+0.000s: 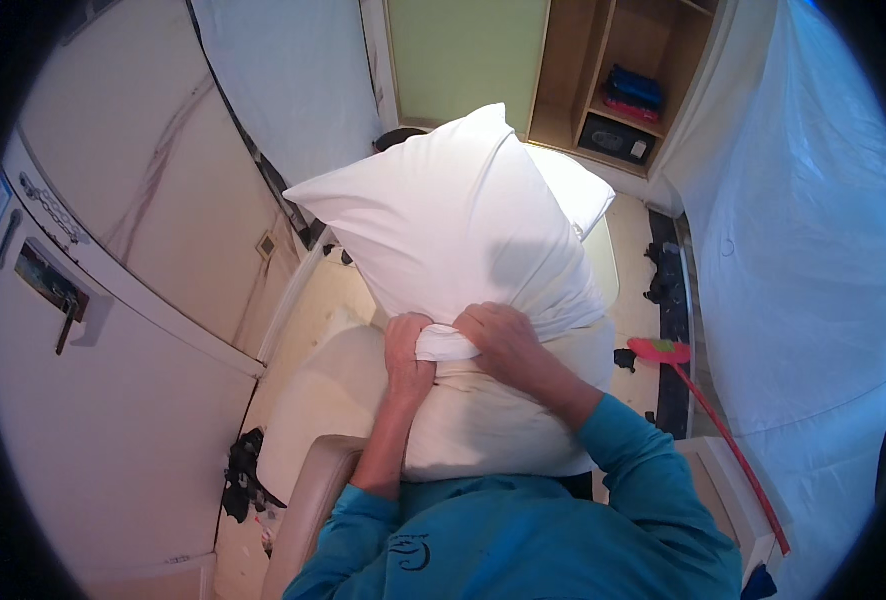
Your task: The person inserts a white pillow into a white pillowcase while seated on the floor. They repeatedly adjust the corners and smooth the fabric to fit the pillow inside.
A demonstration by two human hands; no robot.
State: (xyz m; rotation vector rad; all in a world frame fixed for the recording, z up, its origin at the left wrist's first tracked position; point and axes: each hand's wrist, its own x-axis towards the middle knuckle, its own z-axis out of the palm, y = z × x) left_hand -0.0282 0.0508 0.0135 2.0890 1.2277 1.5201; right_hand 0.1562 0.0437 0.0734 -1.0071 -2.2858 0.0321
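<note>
A white pillowcase (443, 225) spreads in front of me, its two far corners pointing up and to the left. My left hand (409, 352) grips the near edge of the cloth, thumb side inward. Just to its right, my right hand (499, 337) is closed on the same edge. A folded band of white cloth shows between both fists. Below them a cream pillow (488, 435) rests against my lap; whether it continues inside the pillowcase is hidden. Another white cloth or pillow (578, 187) lies behind the pillowcase on the right.
A chair armrest (323, 465) stands at my left. A white door (150, 420) with a handle is beyond it. At right, a red fly swatter (735, 442) leans near plastic sheeting (803, 300). A wooden cabinet (563, 90) holds folded cloths (633, 91) and a black safe (615, 139).
</note>
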